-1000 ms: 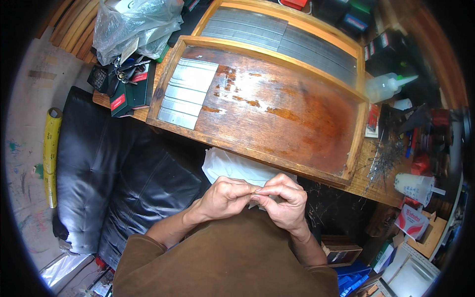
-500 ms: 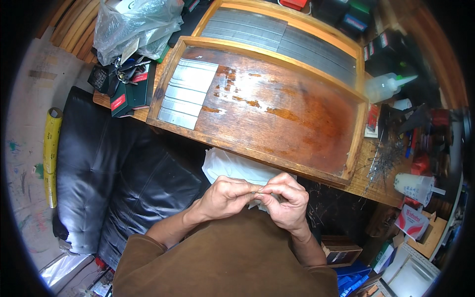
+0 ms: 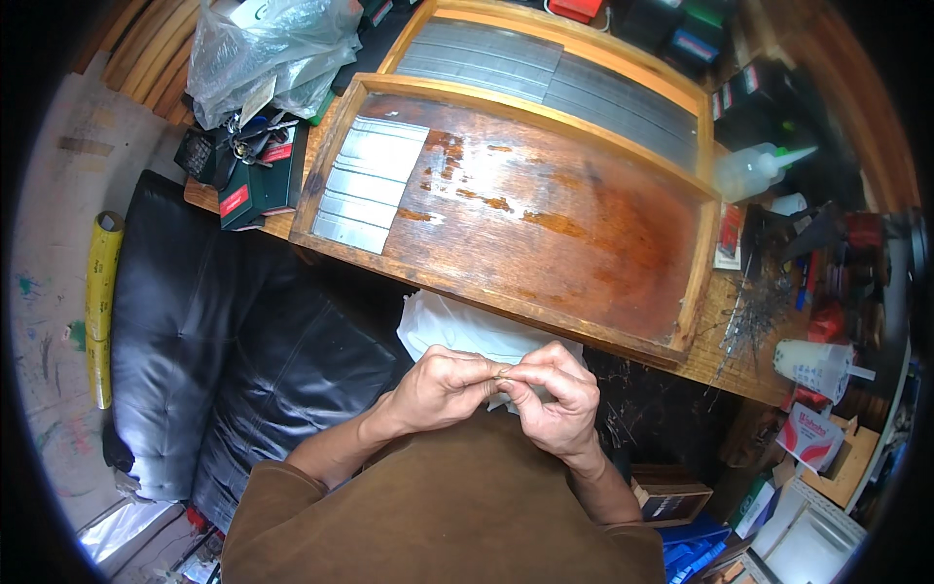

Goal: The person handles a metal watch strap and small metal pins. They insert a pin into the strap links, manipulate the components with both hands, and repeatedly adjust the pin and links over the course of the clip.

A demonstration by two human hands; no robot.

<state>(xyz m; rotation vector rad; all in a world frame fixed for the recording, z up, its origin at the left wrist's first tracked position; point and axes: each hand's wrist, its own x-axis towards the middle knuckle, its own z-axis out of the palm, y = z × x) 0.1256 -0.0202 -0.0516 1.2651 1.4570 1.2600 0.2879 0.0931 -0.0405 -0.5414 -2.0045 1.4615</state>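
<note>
My left hand [image 3: 443,391] and my right hand [image 3: 555,399] meet fingertip to fingertip in front of my body, just short of the table's near edge. Both are closed in a pinch. Whatever lies between the fingers is too small and too covered to name. A white cloth [image 3: 457,326] hangs behind my hands, below the table edge. Beyond it, a shallow wooden tray [image 3: 545,331] with a worn, glossy brown bottom lies on the table. Thin silvery metal strips [image 3: 368,185] lie side by side at its left end.
Behind the tray is a second wooden tray [image 3: 705,127] filled with grey strips. A plastic bag [image 3: 268,58] and dark green boxes [image 3: 255,190] sit at the left; a squeeze bottle [image 3: 754,173], thin dark wires [image 3: 749,316] and a plastic cup [image 3: 815,368] at the right. A black couch [image 3: 224,331] stands left.
My right hand's fingers have shifted slightly left, closer over the left fingertips. My left hand stays almost where it was.
</note>
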